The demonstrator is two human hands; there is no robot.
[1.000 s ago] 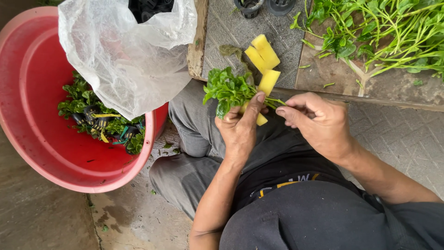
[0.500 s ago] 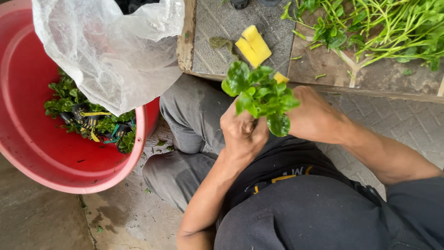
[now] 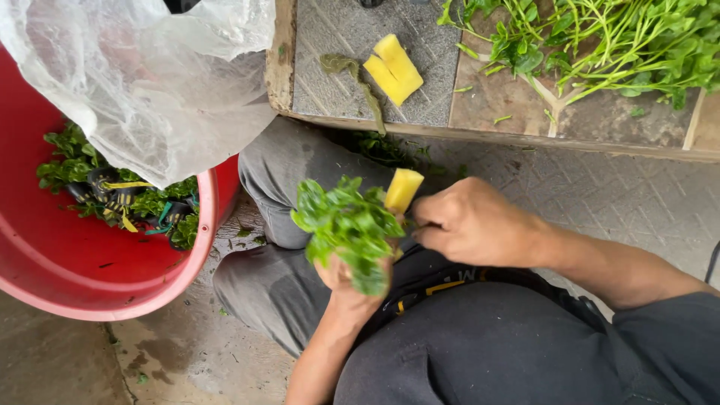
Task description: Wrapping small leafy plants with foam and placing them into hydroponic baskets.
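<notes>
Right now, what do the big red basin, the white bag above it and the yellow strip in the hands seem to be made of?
The big red round basin looks like smooth moulded plastic with a slight sheen. The white translucent bag seems to be thin, crinkled plastic film. The flat yellow strip between the hands looks matte and soft, perhaps foam or rubber; I cannot tell which.

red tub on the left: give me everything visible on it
The red tub is a wide, round basin, smooth and plastic-looking, with a rolled rim; only part is in frame. It sits on the wet concrete floor beside the person's knee. Inside lie bundled leafy greens tied with yellow and dark bands, plus loose leaf bits. A translucent white plastic bag overhangs its upper edge. Neither hand touches it.
</notes>
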